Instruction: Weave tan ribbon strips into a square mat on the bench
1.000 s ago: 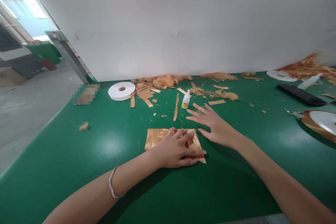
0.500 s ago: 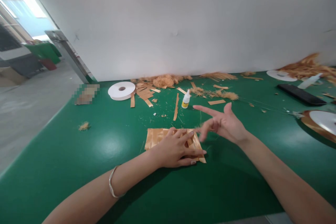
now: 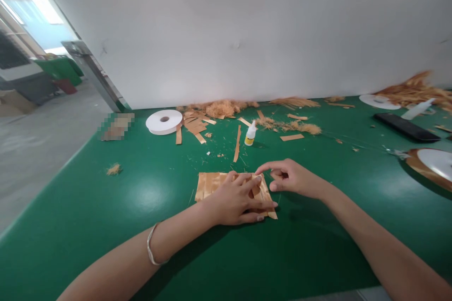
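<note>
My left hand (image 3: 236, 200) lies flat with spread fingers on a panel of tan ribbon strips (image 3: 208, 186) laid side by side on the green table. Much of the panel is hidden under that palm. At the panel's upper right corner is my right hand (image 3: 291, 178), its index finger reaching out to the edge. The thumb stands apart from that finger and the other fingers are curled; I see nothing held in them. Just beyond the panel stands a small white glue bottle (image 3: 250, 133) with a yellow label, beside a loose tan strip (image 3: 237, 143).
White tape rolls (image 3: 164, 122) lie at the back left near cut strips and a heap of tan fibre (image 3: 221, 108). To the right are a black phone-like slab (image 3: 406, 127) and a ribbon spool (image 3: 436, 162). A white board (image 3: 233, 47) borders the table's far side.
My right hand has come down and closer to the panel's upper right corner. Its raised thumb has dropped and its fingers have curled more. My left hand has stayed in place.
</note>
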Demonstrator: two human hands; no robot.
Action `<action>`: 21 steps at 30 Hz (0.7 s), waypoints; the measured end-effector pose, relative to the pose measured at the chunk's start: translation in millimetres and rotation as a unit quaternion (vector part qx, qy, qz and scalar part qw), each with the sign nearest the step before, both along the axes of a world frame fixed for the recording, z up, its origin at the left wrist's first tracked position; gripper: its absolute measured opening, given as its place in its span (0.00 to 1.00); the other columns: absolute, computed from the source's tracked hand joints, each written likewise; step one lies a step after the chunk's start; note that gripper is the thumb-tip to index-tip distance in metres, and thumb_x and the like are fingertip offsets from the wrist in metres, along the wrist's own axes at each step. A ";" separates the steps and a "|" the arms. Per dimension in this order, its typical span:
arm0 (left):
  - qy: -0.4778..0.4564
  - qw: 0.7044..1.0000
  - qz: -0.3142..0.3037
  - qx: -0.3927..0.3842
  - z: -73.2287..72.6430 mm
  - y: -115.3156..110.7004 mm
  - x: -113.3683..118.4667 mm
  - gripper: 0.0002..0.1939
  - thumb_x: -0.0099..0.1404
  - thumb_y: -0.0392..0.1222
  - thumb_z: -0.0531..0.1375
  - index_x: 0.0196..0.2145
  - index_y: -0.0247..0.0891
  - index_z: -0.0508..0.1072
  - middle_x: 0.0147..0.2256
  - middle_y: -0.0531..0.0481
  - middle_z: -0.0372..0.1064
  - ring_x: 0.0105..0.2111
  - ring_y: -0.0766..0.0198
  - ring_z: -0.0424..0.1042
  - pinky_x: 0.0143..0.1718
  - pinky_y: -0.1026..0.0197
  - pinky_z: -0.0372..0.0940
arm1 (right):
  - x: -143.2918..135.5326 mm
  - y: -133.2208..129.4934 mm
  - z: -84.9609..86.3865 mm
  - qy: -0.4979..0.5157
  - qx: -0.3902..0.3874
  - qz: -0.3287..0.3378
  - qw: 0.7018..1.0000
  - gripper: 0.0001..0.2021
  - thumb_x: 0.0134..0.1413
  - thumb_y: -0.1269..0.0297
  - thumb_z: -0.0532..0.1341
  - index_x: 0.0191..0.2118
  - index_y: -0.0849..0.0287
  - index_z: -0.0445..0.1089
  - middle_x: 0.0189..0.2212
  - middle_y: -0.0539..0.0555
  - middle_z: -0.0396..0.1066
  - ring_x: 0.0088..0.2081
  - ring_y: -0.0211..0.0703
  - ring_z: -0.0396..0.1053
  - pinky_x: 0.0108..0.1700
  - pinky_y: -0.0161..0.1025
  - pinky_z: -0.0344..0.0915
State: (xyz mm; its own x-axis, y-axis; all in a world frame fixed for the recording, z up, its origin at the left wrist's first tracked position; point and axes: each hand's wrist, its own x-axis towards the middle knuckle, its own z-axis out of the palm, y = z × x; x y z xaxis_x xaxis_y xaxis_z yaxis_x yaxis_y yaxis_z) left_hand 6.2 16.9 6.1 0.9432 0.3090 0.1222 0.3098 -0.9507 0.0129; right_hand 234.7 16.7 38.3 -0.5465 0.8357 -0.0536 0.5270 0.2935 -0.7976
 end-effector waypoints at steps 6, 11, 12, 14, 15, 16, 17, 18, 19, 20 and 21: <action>0.001 1.000 0.003 0.001 1.1 -0.2 0.3 0.23 0.70 0.59 0.42 0.60 0.63 0.58 0.63 0.44 0.49 0.53 0.46 0.58 0.46 0.47 0.54 | -9.9 -2.1 -2.7 -0.204 0.186 -0.081 0.958 0.25 0.59 0.44 0.50 0.45 0.58 0.74 0.20 0.53 0.68 0.21 0.37 0.59 0.24 0.34 0.47; 0.000 1.000 -0.002 -0.003 0.6 0.4 0.4 0.23 0.70 0.59 0.43 0.60 0.61 0.58 0.59 0.46 0.55 0.55 0.47 0.55 0.48 0.48 0.53 | -16.9 -6.1 -2.8 -0.259 0.159 -0.037 0.952 0.24 0.59 0.44 0.51 0.42 0.56 0.76 0.12 0.50 0.61 0.16 0.35 0.52 0.22 0.34 0.43; -0.002 1.000 -0.001 -0.004 0.4 0.5 0.4 0.23 0.70 0.59 0.43 0.60 0.61 0.58 0.59 0.46 0.55 0.56 0.47 0.55 0.48 0.48 0.53 | -16.7 -6.8 -1.2 -0.237 0.130 -0.026 0.962 0.23 0.58 0.45 0.52 0.44 0.56 0.76 0.12 0.48 0.59 0.15 0.34 0.50 0.22 0.34 0.43; -0.006 1.000 0.002 -0.006 0.3 0.6 0.2 0.23 0.69 0.59 0.43 0.60 0.61 0.59 0.60 0.46 0.55 0.55 0.47 0.55 0.48 0.48 0.53 | -14.4 -7.3 2.8 -0.178 0.059 -0.014 0.982 0.23 0.57 0.46 0.55 0.47 0.57 0.74 0.11 0.45 0.55 0.15 0.32 0.46 0.21 0.34 0.42; -0.008 1.000 0.002 -0.008 0.4 0.6 0.0 0.23 0.69 0.59 0.43 0.59 0.61 0.59 0.59 0.46 0.55 0.55 0.48 0.56 0.48 0.48 0.53 | -12.5 -7.1 4.8 -0.147 0.022 -0.010 0.989 0.23 0.56 0.47 0.57 0.48 0.58 0.74 0.11 0.44 0.53 0.15 0.31 0.44 0.21 0.34 0.41; -0.010 1.000 0.001 -0.010 0.7 0.6 -0.1 0.23 0.69 0.59 0.43 0.59 0.61 0.59 0.59 0.46 0.56 0.55 0.48 0.56 0.48 0.49 0.54 | -10.3 -6.7 6.5 -0.117 -0.012 -0.005 0.993 0.22 0.56 0.48 0.57 0.48 0.58 0.73 0.11 0.43 0.50 0.15 0.30 0.41 0.20 0.34 0.40; -0.010 1.000 0.000 -0.013 1.1 0.5 -0.1 0.23 0.69 0.59 0.44 0.59 0.61 0.59 0.58 0.46 0.57 0.54 0.48 0.57 0.47 0.49 0.54 | -8.0 -6.0 7.9 -0.089 -0.041 0.005 0.995 0.21 0.55 0.49 0.58 0.47 0.58 0.74 0.11 0.42 0.48 0.16 0.30 0.40 0.20 0.34 0.39; -0.010 1.000 -0.001 -0.015 1.7 0.4 -0.1 0.23 0.69 0.59 0.44 0.59 0.61 0.59 0.57 0.46 0.58 0.54 0.48 0.57 0.47 0.49 0.54 | -5.9 -5.3 9.0 -0.063 -0.062 0.016 0.996 0.20 0.55 0.49 0.59 0.45 0.59 0.74 0.12 0.41 0.46 0.16 0.30 0.39 0.21 0.34 0.38; -0.010 1.000 -0.002 -0.016 2.3 0.4 -0.1 0.23 0.69 0.58 0.44 0.59 0.61 0.59 0.57 0.46 0.58 0.54 0.49 0.57 0.47 0.49 0.54 | -4.1 -4.7 9.7 -0.038 -0.076 0.027 0.996 0.18 0.55 0.50 0.59 0.43 0.58 0.74 0.12 0.41 0.44 0.17 0.30 0.39 0.21 0.34 0.38; -0.009 1.000 -0.001 -0.015 3.0 0.3 0.0 0.22 0.70 0.58 0.44 0.59 0.61 0.59 0.57 0.46 0.58 0.54 0.49 0.57 0.47 0.49 0.54 | -2.8 -4.2 10.3 -0.014 -0.085 0.040 0.996 0.17 0.54 0.51 0.60 0.42 0.58 0.74 0.13 0.41 0.44 0.17 0.30 0.39 0.21 0.34 0.39; -0.006 1.000 0.000 -0.014 3.7 0.2 0.2 0.22 0.70 0.58 0.44 0.59 0.61 0.59 0.57 0.46 0.58 0.55 0.48 0.57 0.48 0.48 0.54 | -2.0 -4.0 10.7 0.009 -0.090 0.052 0.995 0.16 0.53 0.52 0.61 0.41 0.58 0.74 0.13 0.41 0.45 0.17 0.30 0.41 0.21 0.33 0.39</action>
